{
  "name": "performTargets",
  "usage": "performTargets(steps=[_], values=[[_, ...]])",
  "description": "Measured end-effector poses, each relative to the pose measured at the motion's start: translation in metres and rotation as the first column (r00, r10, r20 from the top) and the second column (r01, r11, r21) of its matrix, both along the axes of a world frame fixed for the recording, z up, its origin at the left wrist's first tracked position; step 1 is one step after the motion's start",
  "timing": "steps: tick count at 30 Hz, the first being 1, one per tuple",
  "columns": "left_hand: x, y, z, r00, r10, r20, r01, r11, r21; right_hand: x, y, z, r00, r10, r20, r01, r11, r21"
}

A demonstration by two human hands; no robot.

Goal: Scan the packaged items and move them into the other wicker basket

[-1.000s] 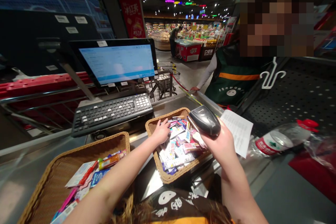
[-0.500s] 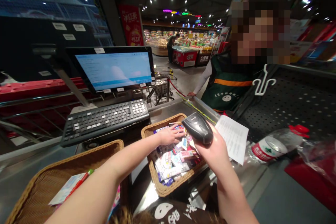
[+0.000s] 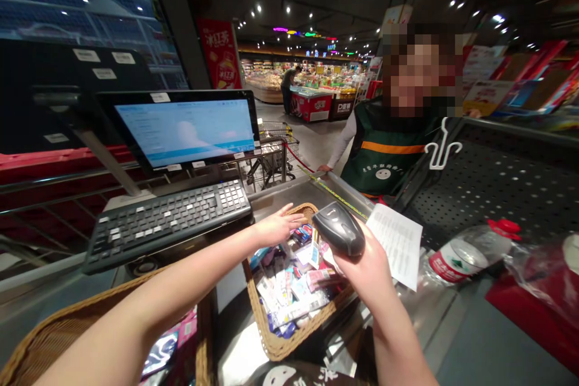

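Observation:
My right hand (image 3: 368,268) is wrapped round a dark grey barcode scanner (image 3: 339,228), holding it over the right wicker basket (image 3: 266,341). That basket is filled with several small packets (image 3: 292,292). My left hand (image 3: 274,228) reaches across the basket's far rim with fingers stretched out and nothing in them, just above the packets. A second wicker basket (image 3: 54,332) with packets sits at the lower left, partly hidden by my left arm.
A keyboard (image 3: 167,223) and a lit monitor (image 3: 185,129) stand behind the baskets. A printed sheet (image 3: 398,244) and a plastic bottle with a red cap (image 3: 470,250) lie to the right. A person in a green apron (image 3: 389,151) stands across the counter.
My left hand has lifted out of the packets to the basket's far rim, fingers now spread. The view has shifted; the scanner stays in my right hand.

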State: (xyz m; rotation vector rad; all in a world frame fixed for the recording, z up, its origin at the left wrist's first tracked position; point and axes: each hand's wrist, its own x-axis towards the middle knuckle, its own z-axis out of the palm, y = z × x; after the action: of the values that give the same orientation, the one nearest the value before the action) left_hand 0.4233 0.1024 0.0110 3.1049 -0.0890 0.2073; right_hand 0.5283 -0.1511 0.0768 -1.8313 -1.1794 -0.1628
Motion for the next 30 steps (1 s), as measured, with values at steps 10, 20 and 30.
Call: performTargets(steps=[10,20,30], values=[[-0.083,0.003,0.053,0.953,0.255,0.166,-0.245,0.966,-0.079,-0.017,0.012,0.009,0.998,0.062,0.031,-0.063,0.998,0.025],[-0.163,-0.003,0.09,0.84,0.518,0.159,-0.475,0.845,-0.244,-0.063,0.036,0.029,0.96,0.217,0.175,-0.23,0.972,0.057],[-0.248,-0.008,0.124,0.719,0.667,0.196,-0.609,0.741,-0.285,-0.131,0.056,0.045,0.865,0.4,0.303,-0.438,0.896,0.068]])
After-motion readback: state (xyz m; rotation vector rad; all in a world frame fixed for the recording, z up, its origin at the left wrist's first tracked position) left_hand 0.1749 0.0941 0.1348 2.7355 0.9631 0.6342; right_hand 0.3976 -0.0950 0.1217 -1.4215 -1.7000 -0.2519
